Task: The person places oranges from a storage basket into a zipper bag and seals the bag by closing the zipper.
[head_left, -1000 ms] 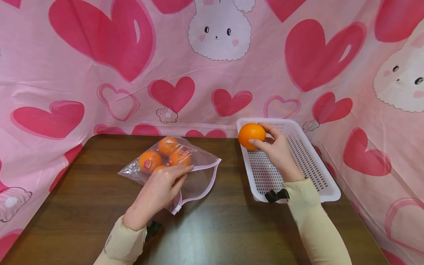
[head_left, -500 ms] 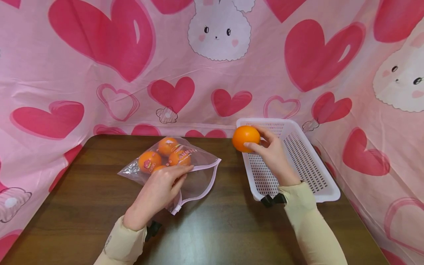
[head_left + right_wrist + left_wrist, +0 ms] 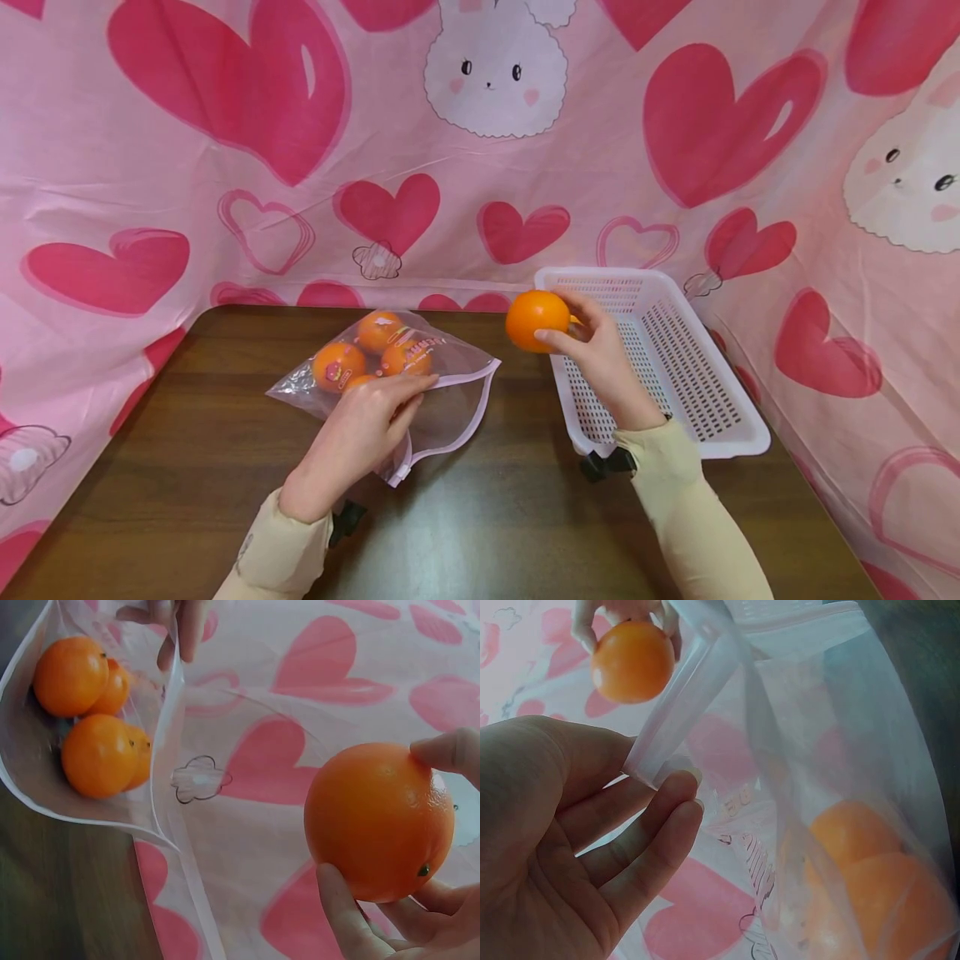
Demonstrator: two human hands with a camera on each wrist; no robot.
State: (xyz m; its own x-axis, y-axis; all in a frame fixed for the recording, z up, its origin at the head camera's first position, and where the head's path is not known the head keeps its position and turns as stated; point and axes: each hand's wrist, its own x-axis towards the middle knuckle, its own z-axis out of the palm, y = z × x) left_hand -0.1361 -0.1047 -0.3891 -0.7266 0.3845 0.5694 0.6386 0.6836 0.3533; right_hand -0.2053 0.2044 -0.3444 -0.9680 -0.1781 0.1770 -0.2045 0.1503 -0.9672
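While our left hand pinches the bag mouth open on the table, our right hand grips an orange in curled fingertips, held in the air between bag and basket. Four oranges lie in the bag.

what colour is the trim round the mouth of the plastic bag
Pale pink: the trim edges the clear bag that the left hand holds open. Head view shows it best.

Table: dark wood, before me.
Cloth: pink, hearts and, I think, rabbits, behind the table.
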